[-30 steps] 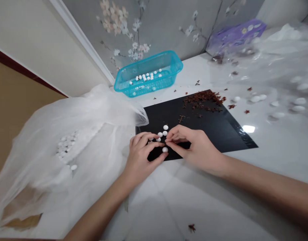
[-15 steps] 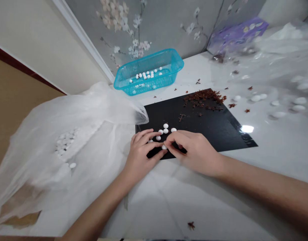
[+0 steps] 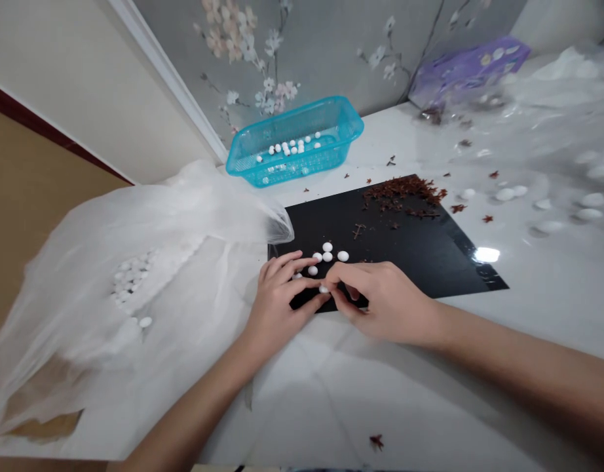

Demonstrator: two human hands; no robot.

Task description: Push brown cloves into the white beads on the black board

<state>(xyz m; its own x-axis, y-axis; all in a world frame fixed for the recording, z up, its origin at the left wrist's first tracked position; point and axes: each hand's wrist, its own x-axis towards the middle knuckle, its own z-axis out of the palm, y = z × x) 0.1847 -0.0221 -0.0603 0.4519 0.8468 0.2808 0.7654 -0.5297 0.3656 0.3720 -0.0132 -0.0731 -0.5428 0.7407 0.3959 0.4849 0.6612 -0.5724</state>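
At the near edge of the black mat (image 3: 326, 216), my left hand (image 3: 282, 295) pinches a small white ball (image 3: 323, 289) between thumb and index finger, its other fingers spread over the mat. My right hand (image 3: 380, 298) meets it from the right, thumb and fingertips pressed together at the ball; whatever is between those fingertips is too small or hidden to make out. Several loose white balls (image 3: 327, 256) lie just beyond the fingers. A heap of small reddish-brown star-shaped pieces (image 3: 405, 188) covers the mat's far right corner.
A blue plastic basket (image 3: 295, 172) with several white balls stands by the wall. To the left spreads a translucent white bag (image 3: 184, 203) with more balls. Clear plastic bags (image 3: 542, 124) and a purple package (image 3: 469, 69) are at the back right. Brown bits (image 3: 377, 442) dot the white table (image 3: 302, 406).
The view has shifted very slightly. Both hands stay at the same white ball, with the right hand's fingertips moved only a little.
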